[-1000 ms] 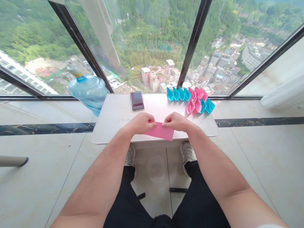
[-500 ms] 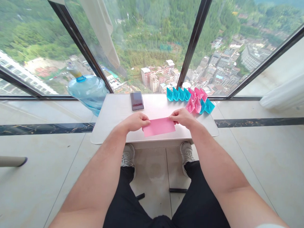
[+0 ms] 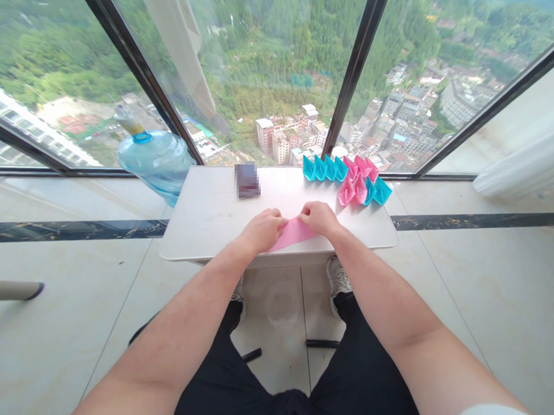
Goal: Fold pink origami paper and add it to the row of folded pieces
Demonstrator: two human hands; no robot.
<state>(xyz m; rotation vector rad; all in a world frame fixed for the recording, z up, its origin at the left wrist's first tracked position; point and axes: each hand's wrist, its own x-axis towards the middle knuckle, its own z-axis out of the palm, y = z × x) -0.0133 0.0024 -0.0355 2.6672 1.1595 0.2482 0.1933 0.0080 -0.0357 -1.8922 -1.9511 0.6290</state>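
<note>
A pink sheet of paper is at the front edge of the small white table, partly hidden under my fingers. My left hand is closed on its upper left part, thumb and fingers pinched together. Close beside it, my right hand pinches the paper's upper right part. Behind my right hand stand folded paper boats in rows: several blue ones, several pink ones, and more blue ones at the right end.
A phone-like dark object, partly blurred out, lies at the back left of the table. Left of the table is a large blue water bottle. Tall windows with dark frames rise behind. My shoe is below the table edge.
Both hands have come closer together along the paper's top edge, the left one moving right. The paper, stretched flat between them before, now shows a narrower, slanted shape.
</note>
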